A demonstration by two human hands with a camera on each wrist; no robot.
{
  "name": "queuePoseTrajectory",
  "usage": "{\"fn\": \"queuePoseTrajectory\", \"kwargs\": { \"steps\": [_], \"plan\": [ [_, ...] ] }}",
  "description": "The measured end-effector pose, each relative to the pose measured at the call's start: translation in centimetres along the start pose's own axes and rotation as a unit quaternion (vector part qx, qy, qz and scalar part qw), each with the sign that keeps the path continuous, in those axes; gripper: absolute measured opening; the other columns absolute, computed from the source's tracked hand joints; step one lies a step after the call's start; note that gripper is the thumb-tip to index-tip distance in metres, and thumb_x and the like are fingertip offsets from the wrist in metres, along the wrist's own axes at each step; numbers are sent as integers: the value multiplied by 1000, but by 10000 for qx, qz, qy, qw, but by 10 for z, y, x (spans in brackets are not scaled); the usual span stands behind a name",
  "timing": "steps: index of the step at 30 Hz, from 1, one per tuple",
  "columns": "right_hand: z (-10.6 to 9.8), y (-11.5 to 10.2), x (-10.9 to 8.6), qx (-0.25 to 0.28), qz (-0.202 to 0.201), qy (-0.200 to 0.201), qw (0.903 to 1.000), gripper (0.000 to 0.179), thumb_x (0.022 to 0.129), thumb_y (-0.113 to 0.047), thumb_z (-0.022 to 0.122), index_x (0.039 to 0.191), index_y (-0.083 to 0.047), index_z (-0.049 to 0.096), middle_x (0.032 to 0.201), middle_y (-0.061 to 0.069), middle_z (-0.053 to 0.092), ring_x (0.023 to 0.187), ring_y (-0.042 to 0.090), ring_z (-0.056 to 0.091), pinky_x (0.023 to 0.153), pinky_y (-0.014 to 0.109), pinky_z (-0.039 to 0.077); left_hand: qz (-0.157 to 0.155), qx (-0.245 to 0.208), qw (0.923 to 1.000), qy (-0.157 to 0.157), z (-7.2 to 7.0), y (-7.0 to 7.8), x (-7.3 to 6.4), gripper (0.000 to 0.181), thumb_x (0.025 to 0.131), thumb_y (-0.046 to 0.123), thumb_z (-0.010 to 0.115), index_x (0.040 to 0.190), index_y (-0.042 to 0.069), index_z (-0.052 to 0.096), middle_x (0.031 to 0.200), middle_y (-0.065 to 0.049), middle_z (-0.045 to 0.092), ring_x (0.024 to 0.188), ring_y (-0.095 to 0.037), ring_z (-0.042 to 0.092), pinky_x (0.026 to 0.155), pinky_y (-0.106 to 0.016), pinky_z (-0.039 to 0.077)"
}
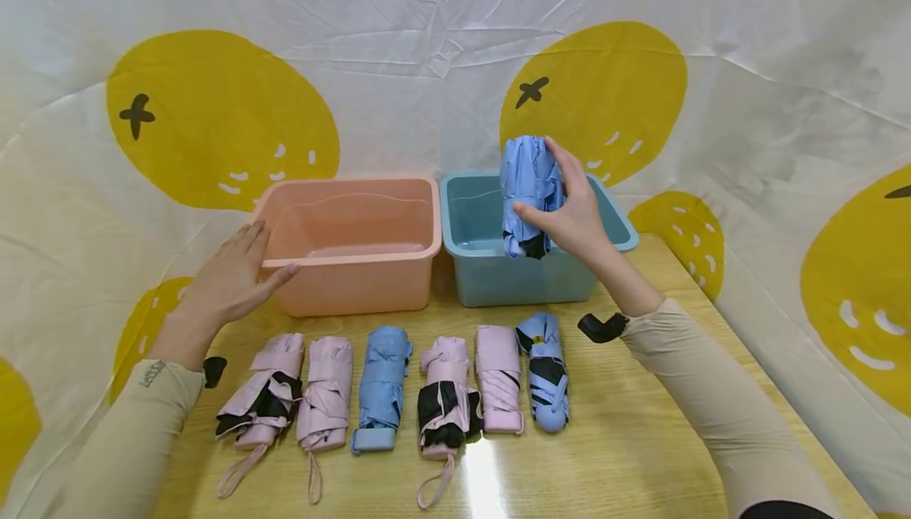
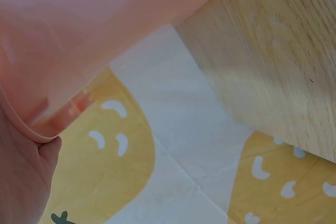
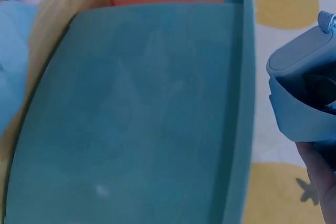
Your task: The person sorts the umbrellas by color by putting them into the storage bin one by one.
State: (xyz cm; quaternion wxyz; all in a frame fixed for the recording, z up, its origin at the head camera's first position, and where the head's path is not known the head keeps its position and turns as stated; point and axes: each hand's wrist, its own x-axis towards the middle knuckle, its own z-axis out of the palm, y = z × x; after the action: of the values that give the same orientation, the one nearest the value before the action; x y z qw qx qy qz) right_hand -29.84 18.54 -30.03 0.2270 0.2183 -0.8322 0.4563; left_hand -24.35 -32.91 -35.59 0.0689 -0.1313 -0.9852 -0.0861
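A blue folded umbrella is upright above the teal bin, gripped between the thumb and fingers of my right hand. In the right wrist view the same umbrella shows its flat handle end and a bit of strap. My left hand rests on the left front corner of the pink bin, fingers straight along the rim and thumb spread over the front. The left wrist view shows this hand at the bin's rim.
In front of the bins lies a row of folded umbrellas, pink ones and blue ones, some with wrist loops toward me. The wooden table ends at the right, beside a fruit-patterned cloth hanging behind.
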Motion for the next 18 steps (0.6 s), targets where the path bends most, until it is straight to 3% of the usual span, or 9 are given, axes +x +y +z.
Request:
{"fn": "queuePoseTrajectory", "kwargs": {
  "steps": [7,18],
  "plan": [
    [24,10,28,-147,212,-159,9995,95,87,-32,83,166,-27,30,168,3,31,149,25,37,119,50,41,-83,-11,9999,-112,0,1,0,102,104,65,45,162,-11,9,169,-34,7,155,-53,9,126,-65,10],
    [60,27,53,-346,1140,-912,9887,96,90,-34,80,167,-20,25,167,14,30,143,35,40,119,54,40,-99,-35,9998,-141,-4,7,2,103,103,66,46,162,-10,7,169,-32,7,156,-52,8,126,-65,11]
  ]
}}
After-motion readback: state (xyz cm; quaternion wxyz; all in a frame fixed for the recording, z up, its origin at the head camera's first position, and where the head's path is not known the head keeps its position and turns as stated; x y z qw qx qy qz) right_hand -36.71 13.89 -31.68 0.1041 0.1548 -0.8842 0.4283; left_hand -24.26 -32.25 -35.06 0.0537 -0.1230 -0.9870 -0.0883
